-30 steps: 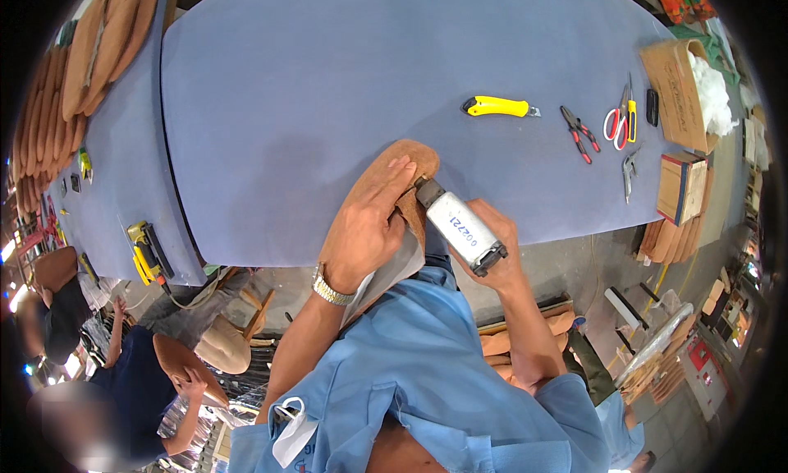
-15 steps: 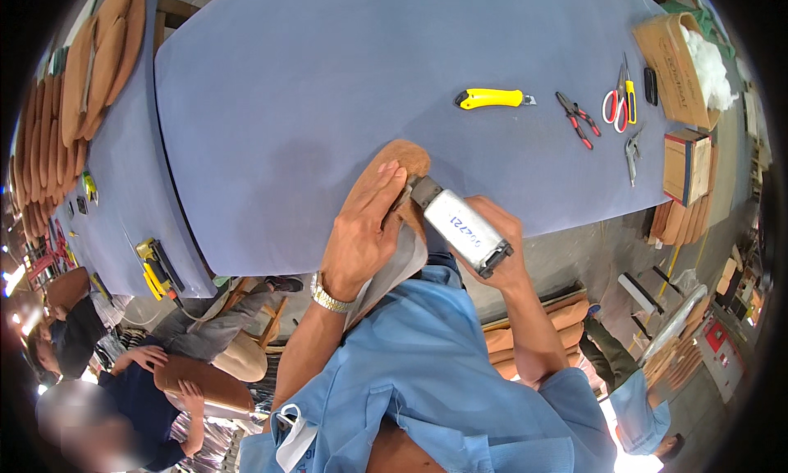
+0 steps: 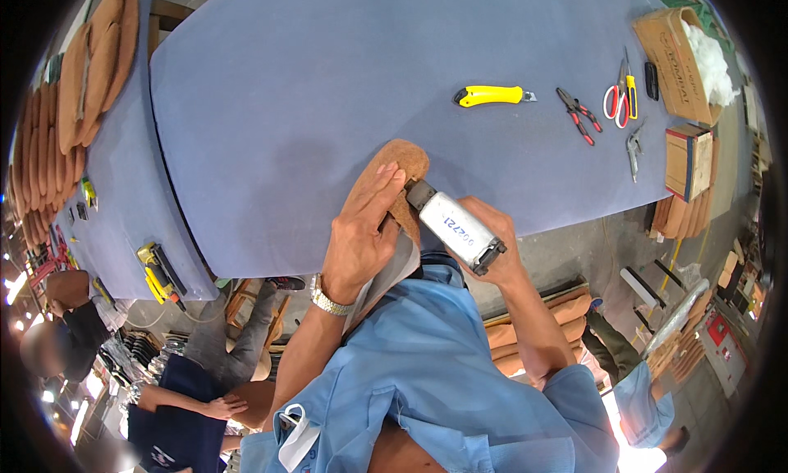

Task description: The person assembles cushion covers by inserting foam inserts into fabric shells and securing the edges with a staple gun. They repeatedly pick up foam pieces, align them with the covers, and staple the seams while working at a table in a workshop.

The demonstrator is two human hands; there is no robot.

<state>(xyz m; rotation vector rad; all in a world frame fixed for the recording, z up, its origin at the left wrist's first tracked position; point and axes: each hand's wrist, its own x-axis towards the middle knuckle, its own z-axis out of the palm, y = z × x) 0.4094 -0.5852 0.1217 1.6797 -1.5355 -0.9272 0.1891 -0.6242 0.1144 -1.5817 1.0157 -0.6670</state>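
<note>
- Fingers [image 3: 379, 192] of the left hand [image 3: 357, 241] lie nearly straight and close together over one brown pad; whether they clasp it cannot be told. Those of the right hand [image 3: 498, 247] hold one silver tool, their tips hidden behind it.
- One large blue-grey tabletop [image 3: 279, 87], smooth, fills the middle; a second tabletop [image 3: 123, 214] stands to its left across a narrow gap.
- Grey concrete floor [image 3: 542, 259] shows along the near edge, in a crowded workroom with at least three other people, two at lower left and one at lower right.
- Many pads [image 3: 41, 161], too overlapped to count, stand at far left.
- Two cardboard boxes are at right: one open box [image 3: 669, 62] with white stuffing [image 3: 707, 66], one smaller box [image 3: 688, 165].
- The brown pad [image 3: 402, 154] has its rounded end over the large tabletop's near edge.
- The silver tool [image 3: 461, 231] points its dark nose at the pad's right side.
- One yellow knife [image 3: 495, 95], one pair of pliers [image 3: 580, 116], one pair of scissors [image 3: 617, 102], one screwdriver [image 3: 631, 95] and one grey metal tool [image 3: 633, 153] lie apart from the hands.
- One wristwatch [image 3: 330, 298] circles the left wrist.
</note>
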